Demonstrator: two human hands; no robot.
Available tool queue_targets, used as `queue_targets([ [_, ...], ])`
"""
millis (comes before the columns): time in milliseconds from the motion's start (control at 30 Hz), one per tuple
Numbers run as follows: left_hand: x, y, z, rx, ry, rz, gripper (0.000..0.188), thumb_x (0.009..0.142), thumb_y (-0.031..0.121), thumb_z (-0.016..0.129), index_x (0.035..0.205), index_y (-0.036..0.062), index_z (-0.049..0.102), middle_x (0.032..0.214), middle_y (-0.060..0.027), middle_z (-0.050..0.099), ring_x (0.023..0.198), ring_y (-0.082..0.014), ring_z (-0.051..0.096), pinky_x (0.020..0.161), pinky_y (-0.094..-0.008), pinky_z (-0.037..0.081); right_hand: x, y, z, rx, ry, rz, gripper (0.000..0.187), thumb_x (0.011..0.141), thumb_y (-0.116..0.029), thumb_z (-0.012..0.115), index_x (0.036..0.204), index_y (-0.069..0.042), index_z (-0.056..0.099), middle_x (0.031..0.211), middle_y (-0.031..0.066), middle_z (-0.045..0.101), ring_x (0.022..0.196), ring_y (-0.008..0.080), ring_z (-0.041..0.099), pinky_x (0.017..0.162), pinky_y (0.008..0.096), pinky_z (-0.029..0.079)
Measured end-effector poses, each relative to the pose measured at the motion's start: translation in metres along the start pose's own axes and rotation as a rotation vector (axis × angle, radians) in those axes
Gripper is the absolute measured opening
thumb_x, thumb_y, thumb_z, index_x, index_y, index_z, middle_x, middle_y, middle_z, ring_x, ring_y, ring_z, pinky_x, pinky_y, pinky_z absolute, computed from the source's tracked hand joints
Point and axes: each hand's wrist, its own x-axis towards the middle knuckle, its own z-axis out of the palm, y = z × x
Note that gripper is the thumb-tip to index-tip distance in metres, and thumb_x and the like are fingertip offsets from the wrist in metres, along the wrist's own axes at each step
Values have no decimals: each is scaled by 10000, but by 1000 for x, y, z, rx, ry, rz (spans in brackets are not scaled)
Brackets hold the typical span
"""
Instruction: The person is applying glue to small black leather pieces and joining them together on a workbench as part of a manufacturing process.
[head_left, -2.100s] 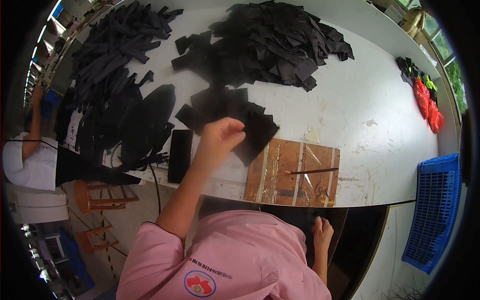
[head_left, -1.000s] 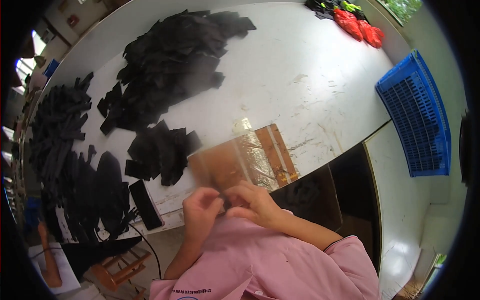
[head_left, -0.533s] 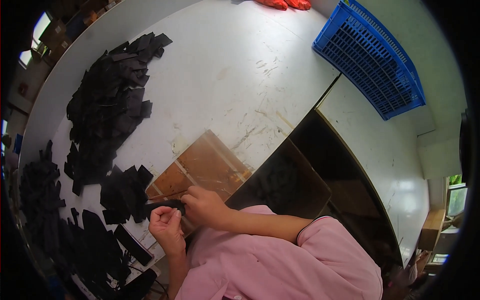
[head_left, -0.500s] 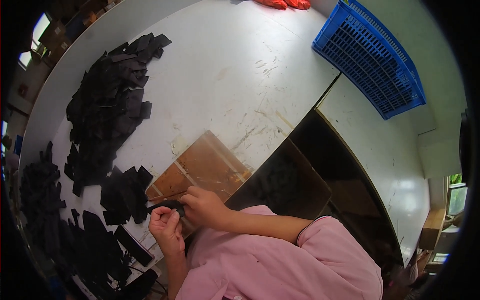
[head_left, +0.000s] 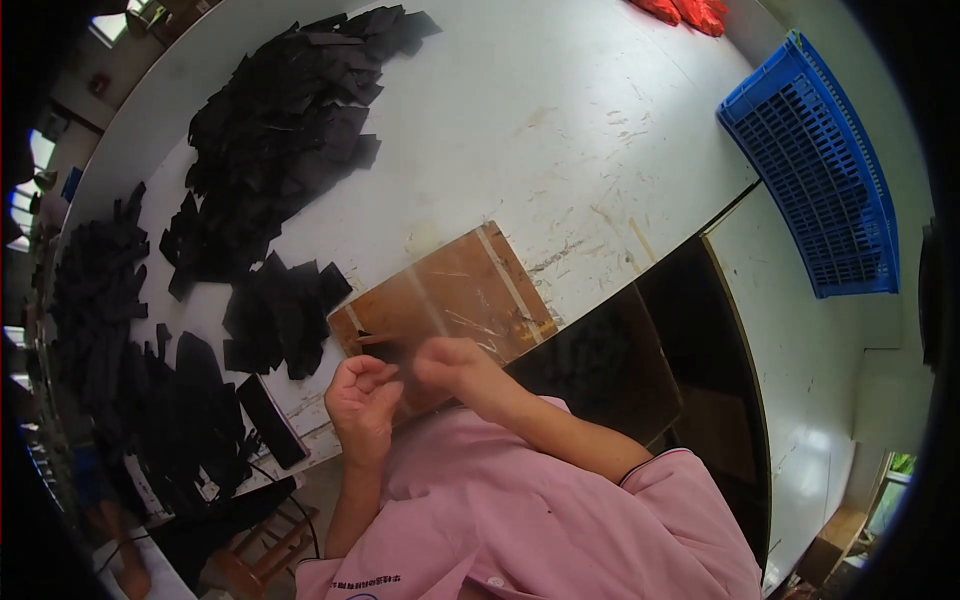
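Left hand (head_left: 362, 405) and right hand (head_left: 452, 365) meet near the lower centre of the head view, a small gap between them; the left has its fingers curled toward the thumb, the right is bent and blurred, and we cannot tell whether either pinches anything; a blurred black piece (head_left: 386, 352) shows between them, over the taped brown board (head_left: 465, 285); we judge work on it to be under way, not finished.

Plenty seems left: we see a small heap of black cut pieces (head_left: 285, 315) left of the board, a large heap of black pieces (head_left: 280, 120) at upper left and black strips (head_left: 95, 290) along the left edge; dim dark shapes (head_left: 585, 350) lie below the table edge (head_left: 630, 277), lower right of centre; whether those are done, we cannot tell.
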Motion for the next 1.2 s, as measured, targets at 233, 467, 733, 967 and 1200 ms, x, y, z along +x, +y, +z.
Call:
queue_targets([
  [233,-10,28,-3,-596,-665,-297,311,684,-102,527,973,10,493,824,-64,569,718,-114,554,641,-211,436,-11,-16,11,174,-204,-54,160,839,-171,546,730,-66,494,766,-23,494,630,50,450,598,183,395],
  [467,-17,9,9,328,-53,582,170,755,-21,605,917,-15,556,903,-74,577,685,-48,528,530,-148,423,-8,-37,16,-419,-102,-500,95,790,-70,558,759,-14,487,844,69,509,631,122,509,562,236,425],
  [733,-18,36,12,-183,-70,47,101,793,-16,555,874,11,500,829,-103,592,561,-49,514,418,-142,369,-21,-51,36,-757,143,-603,105,758,-54,578,744,-14,482,730,92,497,597,223,503,541,290,411],
  [967,-9,85,27,-788,-809,-113,187,840,97,507,1012,41,461,819,-49,544,504,-20,442,390,-128,307,-25,-109,55,-608,-191,-645,162,819,-149,544,744,-15,491,633,33,468,575,111,450,519,231,357],
  [1200,42,21,1,-1070,-481,-529,255,875,79,390,1111,20,466,782,-99,584,332,-22,318,292,-172,242,28,-62,-1,-190,-103,27,271,856,-276,519,711,-48,515,591,-35,441,517,41,341,456,203,292],
])
